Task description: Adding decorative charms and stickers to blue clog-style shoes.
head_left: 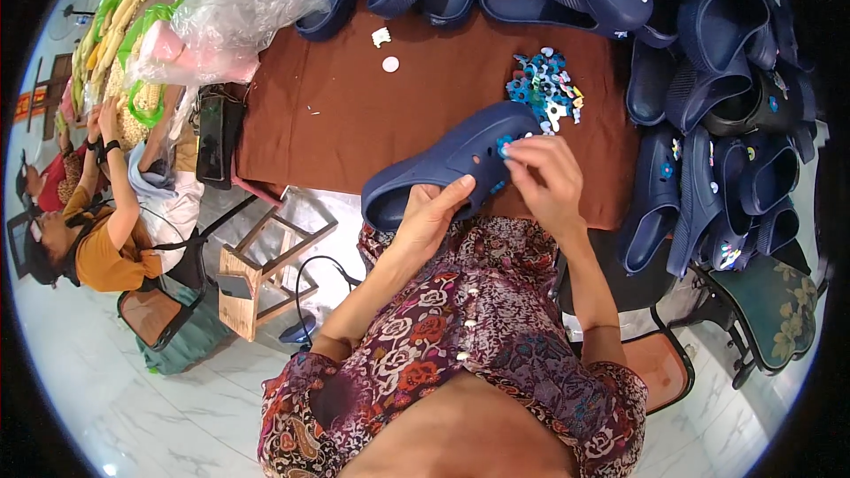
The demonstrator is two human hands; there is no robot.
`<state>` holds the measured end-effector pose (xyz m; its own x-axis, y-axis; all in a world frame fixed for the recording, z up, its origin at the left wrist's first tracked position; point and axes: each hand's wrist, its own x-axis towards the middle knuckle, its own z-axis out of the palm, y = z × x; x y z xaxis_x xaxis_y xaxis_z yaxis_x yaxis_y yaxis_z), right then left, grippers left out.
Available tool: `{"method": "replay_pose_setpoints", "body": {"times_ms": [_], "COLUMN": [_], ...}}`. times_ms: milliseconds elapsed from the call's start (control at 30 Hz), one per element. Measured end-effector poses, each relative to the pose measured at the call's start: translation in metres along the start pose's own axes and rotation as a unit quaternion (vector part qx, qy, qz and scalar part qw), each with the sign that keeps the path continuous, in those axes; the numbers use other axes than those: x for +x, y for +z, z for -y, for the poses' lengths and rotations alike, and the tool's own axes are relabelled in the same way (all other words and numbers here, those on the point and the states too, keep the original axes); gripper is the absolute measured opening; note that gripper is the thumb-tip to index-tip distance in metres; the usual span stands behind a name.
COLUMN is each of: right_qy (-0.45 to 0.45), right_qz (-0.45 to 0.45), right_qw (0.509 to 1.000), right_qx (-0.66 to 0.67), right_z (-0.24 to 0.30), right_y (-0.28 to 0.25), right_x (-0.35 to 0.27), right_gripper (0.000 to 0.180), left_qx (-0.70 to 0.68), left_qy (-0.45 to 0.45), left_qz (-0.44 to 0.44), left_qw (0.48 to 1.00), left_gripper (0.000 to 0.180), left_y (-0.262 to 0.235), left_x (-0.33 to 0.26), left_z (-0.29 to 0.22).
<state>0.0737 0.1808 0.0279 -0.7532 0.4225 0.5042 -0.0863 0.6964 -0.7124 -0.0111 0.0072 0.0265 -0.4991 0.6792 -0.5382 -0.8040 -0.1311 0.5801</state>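
My left hand (427, 217) grips one clog (452, 155) by its side, over the near edge of the bench (602, 199); open brown cloth (305, 111) to the left, two small white pieces (390, 64) farther back. Clog's navy, holed, heel left, toe right, one blue charm (498, 187) on its near side. My right hand (551, 179) pinches one blue flower charm (504, 144) at the toe. Charm pile (536, 80) just beyond, too jumbled to count; navy clogs (698, 195) crowd the right edge.

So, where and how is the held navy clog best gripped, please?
The navy clog is probably best held by its opening's near rim, left hand coming from the near side: that wall edges a hollow; the right hand is at the toe.
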Motion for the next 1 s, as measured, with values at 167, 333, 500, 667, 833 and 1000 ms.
{"method": "replay_pose_setpoints", "body": {"times_ms": [167,333,500,667,833,1000], "right_qy": [-0.090,-0.094,-0.098,-0.066,0.008,0.092], "right_qz": [0.081,0.105,0.132,0.116,0.106,0.150], "right_qw": [0.991,0.988,0.985,0.991,0.994,0.984], "right_qx": [-0.053,-0.059,-0.044,-0.023,-0.013,0.034], "right_z": [0.002,-0.001,0.000,0.008,0.014,0.025], "right_y": [0.007,0.002,0.001,0.003,0.008,-0.004], "right_x": [0.002,-0.003,-0.007,-0.007,-0.004,0.011], "right_gripper": [0.021,0.025,0.028,0.022,0.013,0.012], "left_qx": [0.045,0.012,0.029,0.021,0.024,0.043], "left_qy": [0.011,0.009,0.015,0.008,0.011,0.063], "left_qz": [0.011,-0.015,-0.054,-0.058,-0.059,-0.051], "left_qw": [0.999,1.000,0.998,0.998,0.998,0.996], "left_gripper": [0.035,0.036,0.039,0.039,0.032,0.028], "left_y": [-0.002,0.004,0.004,0.008,0.009,0.006], "left_x": [-0.002,0.001,0.004,0.005,0.004,0.006], "left_z": [0.005,0.005,0.007,0.002,0.004,0.013]}}
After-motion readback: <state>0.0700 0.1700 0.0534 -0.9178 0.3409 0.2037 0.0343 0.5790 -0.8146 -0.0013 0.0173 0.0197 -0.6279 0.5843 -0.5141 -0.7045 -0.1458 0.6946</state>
